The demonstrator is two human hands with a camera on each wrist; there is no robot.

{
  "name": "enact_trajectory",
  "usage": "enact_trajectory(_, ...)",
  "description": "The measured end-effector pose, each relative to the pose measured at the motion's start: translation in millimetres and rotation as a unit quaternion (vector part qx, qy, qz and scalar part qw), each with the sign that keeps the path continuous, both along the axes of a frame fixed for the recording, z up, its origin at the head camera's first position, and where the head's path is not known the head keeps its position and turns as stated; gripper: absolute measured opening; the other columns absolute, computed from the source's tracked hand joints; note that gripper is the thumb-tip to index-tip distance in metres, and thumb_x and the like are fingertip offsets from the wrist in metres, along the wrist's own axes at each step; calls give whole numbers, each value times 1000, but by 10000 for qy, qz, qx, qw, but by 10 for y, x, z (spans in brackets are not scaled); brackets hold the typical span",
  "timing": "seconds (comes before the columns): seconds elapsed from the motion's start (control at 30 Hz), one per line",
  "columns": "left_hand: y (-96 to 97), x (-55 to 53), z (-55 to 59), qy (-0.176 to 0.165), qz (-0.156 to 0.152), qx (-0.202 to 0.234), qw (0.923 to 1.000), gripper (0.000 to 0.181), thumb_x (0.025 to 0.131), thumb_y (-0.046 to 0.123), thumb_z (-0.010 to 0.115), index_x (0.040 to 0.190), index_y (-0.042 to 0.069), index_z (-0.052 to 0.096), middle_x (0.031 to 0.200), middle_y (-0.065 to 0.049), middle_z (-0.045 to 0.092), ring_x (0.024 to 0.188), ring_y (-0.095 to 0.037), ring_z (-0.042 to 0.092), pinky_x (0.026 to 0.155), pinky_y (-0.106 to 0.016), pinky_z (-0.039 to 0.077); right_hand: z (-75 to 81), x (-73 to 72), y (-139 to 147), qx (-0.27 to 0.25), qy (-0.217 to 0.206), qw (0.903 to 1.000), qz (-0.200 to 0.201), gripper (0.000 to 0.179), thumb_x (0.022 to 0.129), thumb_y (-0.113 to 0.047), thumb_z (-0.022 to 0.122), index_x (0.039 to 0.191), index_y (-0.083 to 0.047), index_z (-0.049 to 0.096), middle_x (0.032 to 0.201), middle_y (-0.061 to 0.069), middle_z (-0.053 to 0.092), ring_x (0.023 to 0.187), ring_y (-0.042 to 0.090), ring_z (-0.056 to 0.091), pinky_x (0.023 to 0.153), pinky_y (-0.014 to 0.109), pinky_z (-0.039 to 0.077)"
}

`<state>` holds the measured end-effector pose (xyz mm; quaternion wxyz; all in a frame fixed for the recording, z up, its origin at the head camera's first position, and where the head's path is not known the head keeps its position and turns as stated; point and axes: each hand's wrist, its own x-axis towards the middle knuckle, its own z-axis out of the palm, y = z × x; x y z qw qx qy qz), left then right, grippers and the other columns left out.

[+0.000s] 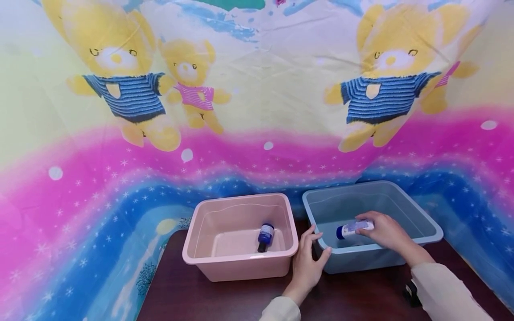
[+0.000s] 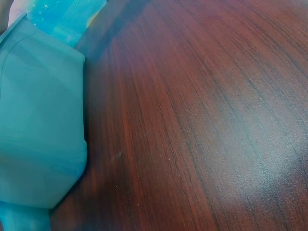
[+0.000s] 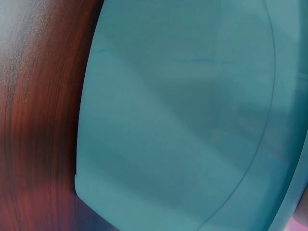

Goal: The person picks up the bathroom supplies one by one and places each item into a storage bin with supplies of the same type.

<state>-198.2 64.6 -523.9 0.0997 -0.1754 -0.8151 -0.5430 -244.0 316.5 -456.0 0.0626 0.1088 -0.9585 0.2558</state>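
Observation:
My right hand (image 1: 385,229) grips a small white bottle with a blue cap (image 1: 355,228), thumb on the near side and fingers over the far side. The bottle lies nearly level inside the outline of the blue-grey bin (image 1: 349,250), its cap pointing left. At that bin's near left corner, my left hand (image 1: 307,263) rests with fingers on the left rim and thumb at the front rim. In the pink bin (image 1: 245,267) lies a dark blue bottle with a black cap (image 1: 266,236). Both wrist views show mostly the blue-grey bin's outer wall (image 3: 168,106), with the hands largely out of frame.
Both bins stand side by side on a dark wood-grain table (image 1: 225,298). A cloth printed with teddy bears (image 1: 257,89) hangs behind them. Beside my right sleeve, a small black object (image 1: 411,293) shows near the wrist.

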Motion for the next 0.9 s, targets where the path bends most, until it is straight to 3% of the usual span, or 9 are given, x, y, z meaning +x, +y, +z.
enact_trajectory(0.2, 4, 0, 2, -3, -8, 14, 10000, 42, 90, 53, 50, 129, 41, 41, 148, 18, 26, 128, -6, 37, 102, -45, 35, -21, -25, 47, -291, 304, 9990, 154, 27, 87, -10, 64, 114, -7, 64, 103, 12, 65, 88, 26, 59, 66, 40, 51)
enact_trajectory(0.4, 5, 6, 16, -98, 52, -52, 9999, 42, 89, 55, 49, 128, 43, 40, 148, 19, 25, 126, -4, 38, 101, -44, 36, -10, -13, 63, -273, 228, 9993, 71, 27, 90, -16, 61, 116, -9, 63, 106, 11, 64, 92, 27, 58, 70, 44, 51)
enact_trajectory(0.6, 8, 5, 19, -140, 30, -41, 9999, 42, 89, 53, 51, 129, 44, 39, 148, 21, 24, 126, -3, 37, 102, -43, 36, 2, -4, 55, -362, 109, 9993, -8, 28, 92, -20, 59, 118, -10, 63, 108, 11, 64, 91, 26, 58, 66, 39, 51)
enact_trajectory(0.9, 11, 10, 15, -109, 54, -58, 9999, 42, 90, 52, 51, 129, 44, 40, 148, 20, 24, 126, -3, 38, 101, -44, 37, 5, 27, 63, -286, 222, 9993, -61, 30, 93, -26, 56, 119, -11, 62, 110, 13, 63, 93, 29, 57, 68, 43, 51)
